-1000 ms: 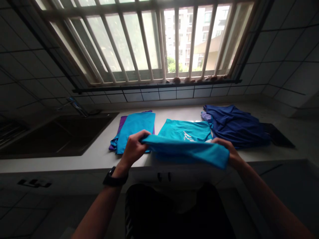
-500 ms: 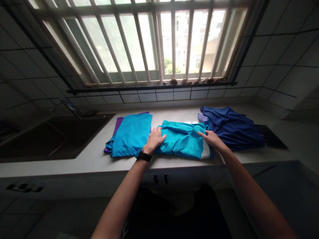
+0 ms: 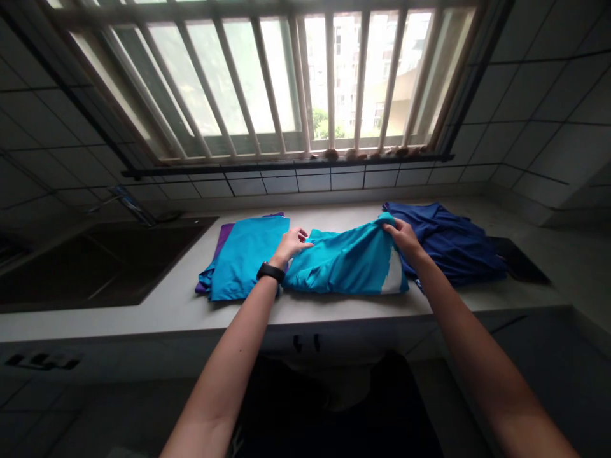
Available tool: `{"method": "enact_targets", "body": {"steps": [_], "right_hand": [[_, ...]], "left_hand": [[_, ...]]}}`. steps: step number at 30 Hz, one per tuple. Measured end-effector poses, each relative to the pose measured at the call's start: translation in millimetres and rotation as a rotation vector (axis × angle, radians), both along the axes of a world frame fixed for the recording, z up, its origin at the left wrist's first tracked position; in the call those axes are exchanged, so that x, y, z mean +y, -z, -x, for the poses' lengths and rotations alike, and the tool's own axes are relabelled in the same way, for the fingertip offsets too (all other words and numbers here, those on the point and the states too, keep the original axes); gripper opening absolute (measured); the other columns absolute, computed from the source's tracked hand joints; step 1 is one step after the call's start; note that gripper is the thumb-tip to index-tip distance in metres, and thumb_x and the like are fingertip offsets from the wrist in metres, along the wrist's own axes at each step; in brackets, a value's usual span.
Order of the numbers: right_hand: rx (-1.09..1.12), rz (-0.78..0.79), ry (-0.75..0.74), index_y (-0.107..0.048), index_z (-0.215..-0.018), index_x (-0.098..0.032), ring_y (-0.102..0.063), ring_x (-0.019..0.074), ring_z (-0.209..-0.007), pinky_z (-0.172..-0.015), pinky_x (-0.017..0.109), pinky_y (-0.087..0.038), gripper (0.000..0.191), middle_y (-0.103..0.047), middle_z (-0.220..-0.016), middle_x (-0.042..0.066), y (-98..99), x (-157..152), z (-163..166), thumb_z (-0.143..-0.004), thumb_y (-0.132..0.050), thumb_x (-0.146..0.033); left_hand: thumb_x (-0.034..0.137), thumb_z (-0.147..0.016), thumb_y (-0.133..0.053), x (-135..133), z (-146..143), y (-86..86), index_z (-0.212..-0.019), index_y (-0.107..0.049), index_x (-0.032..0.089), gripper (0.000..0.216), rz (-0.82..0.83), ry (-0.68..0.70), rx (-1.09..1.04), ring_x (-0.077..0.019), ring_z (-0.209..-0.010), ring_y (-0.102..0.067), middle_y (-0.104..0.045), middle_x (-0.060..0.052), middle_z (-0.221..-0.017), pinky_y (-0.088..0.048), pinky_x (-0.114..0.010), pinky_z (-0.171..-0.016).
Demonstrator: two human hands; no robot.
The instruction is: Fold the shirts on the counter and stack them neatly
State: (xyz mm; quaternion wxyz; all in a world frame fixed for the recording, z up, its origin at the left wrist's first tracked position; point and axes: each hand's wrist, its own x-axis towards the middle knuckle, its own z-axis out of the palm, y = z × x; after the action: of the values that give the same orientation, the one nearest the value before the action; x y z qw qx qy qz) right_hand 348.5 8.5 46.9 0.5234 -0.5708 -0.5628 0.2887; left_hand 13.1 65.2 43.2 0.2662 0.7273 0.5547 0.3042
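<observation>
A bright turquoise garment (image 3: 341,261) with a white patch at its right end lies bunched on the counter in front of me. My right hand (image 3: 405,238) pinches its far right corner and holds that part raised, so the cloth slopes down to the left. My left hand (image 3: 292,245), with a black band on the wrist, rests at the garment's left end, thumb and fingers apart. Left of it lies a flat folded turquoise garment (image 3: 251,257), purple cloth (image 3: 223,238) showing from under its edge. A dark blue garment (image 3: 443,245) lies heaped behind my right hand.
A dark sink (image 3: 95,267) with a metal tap (image 3: 131,205) is set in the counter (image 3: 181,312) at left. A flat black object (image 3: 520,261) lies partly under the blue heap. Behind stands a barred window (image 3: 267,89), with small brownish lumps (image 3: 351,154) along its sill.
My right hand has moved up and away from me, lifting the turquoise garment's right corner. My left hand has drawn slightly left and back, and its fingers no longer lie flat on the cloth.
</observation>
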Motion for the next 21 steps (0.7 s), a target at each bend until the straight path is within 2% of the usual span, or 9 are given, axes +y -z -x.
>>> {"method": "enact_targets", "body": {"steps": [2, 5, 10, 13, 15, 17, 21], "right_hand": [[-0.104, -0.007, 0.098, -0.067, -0.084, -0.020, -0.065, 0.0260, -0.087, -0.085, 0.038, -0.052, 0.025, -0.071, -0.086, 0.006, 1.4, 11.9, -0.8, -0.075, -0.060, -0.042], [-0.183, 0.058, 0.196, -0.066, -0.083, -0.019, -0.067, 0.0278, -0.092, -0.090, 0.040, -0.052, 0.018, -0.073, -0.089, 0.009, 9.1, 24.5, -1.9, -0.073, -0.060, -0.033], [0.011, 0.163, 0.098, -0.068, -0.095, -0.014, -0.070, 0.0249, -0.082, -0.081, 0.036, -0.056, 0.030, -0.074, -0.088, 0.009, 21.9, 26.4, -6.5, -0.071, -0.066, -0.032], [-0.025, 0.125, 0.137, -0.068, -0.107, -0.012, -0.072, 0.0265, -0.091, -0.086, 0.037, -0.056, 0.033, -0.076, -0.101, 0.014, 20.1, 21.4, -7.7, -0.078, -0.064, -0.028], [-0.161, 0.072, 0.225, -0.066, -0.119, -0.011, -0.071, 0.0291, -0.104, -0.095, 0.038, -0.054, 0.036, -0.075, -0.113, 0.018, 16.1, 16.3, -6.2, -0.086, -0.057, -0.024], [-0.377, 0.066, 0.307, -0.061, -0.131, -0.009, -0.068, 0.0324, -0.114, -0.102, 0.041, -0.051, 0.043, -0.072, -0.122, 0.022, 12.1, 9.7, -2.7, -0.091, -0.049, -0.018], [-0.771, 0.194, 0.313, -0.052, -0.146, -0.002, -0.062, 0.0400, -0.124, -0.104, 0.050, -0.048, 0.056, -0.062, -0.135, 0.030, 4.7, -5.3, 9.6, -0.090, -0.044, -0.009]], "left_hand": [[0.024, -0.057, -0.090, 0.9, -2.9, 1.7, -0.093, -0.068, 0.016, 0.042, 0.064, 0.003, 0.001, -0.0252, -0.087, -0.071, -0.073, -0.007, -0.090, -0.060, -0.036, -0.082], [0.018, -0.059, -0.086, -0.1, -7.5, 7.0, -0.091, -0.066, 0.016, 0.038, 0.057, -0.055, -0.053, -0.0238, -0.086, -0.071, -0.072, -0.005, -0.086, -0.059, -0.036, -0.083], [0.019, -0.069, -0.078, 0.8, -9.1, 7.2, -0.085, -0.060, 0.019, 0.024, -0.122, -0.159, -0.172, -0.0222, -0.090, -0.071, -0.072, -0.005, -0.086, -0.058, -0.036, -0.087], [0.022, -0.076, -0.074, 5.0, -9.8, -0.4, -0.089, -0.058, 0.020, 0.021, -0.252, -0.187, -0.228, -0.0213, -0.094, -0.071, -0.072, -0.006, -0.095, -0.057, -0.035, -0.090], [0.023, -0.082, -0.069, 8.4, -10.1, -3.9, -0.096, -0.059, 0.019, 0.018, -0.368, -0.171, -0.234, -0.0213, -0.101, -0.070, -0.071, -0.008, -0.106, -0.057, -0.036, -0.094], [0.020, -0.082, -0.066, 11.3, -9.5, -3.3, -0.105, -0.061, 0.019, 0.023, -0.444, -0.111, -0.176, -0.0227, -0.112, -0.067, -0.068, -0.011, -0.117, -0.054, -0.038, -0.102], [0.011, -0.074, -0.066, 9.5, -9.3, 7.2, -0.119, -0.064, 0.016, 0.046, -0.376, -0.021, 0.061, -0.0296, -0.128, -0.060, -0.063, -0.015, -0.130, -0.046, -0.046, -0.117]]}}
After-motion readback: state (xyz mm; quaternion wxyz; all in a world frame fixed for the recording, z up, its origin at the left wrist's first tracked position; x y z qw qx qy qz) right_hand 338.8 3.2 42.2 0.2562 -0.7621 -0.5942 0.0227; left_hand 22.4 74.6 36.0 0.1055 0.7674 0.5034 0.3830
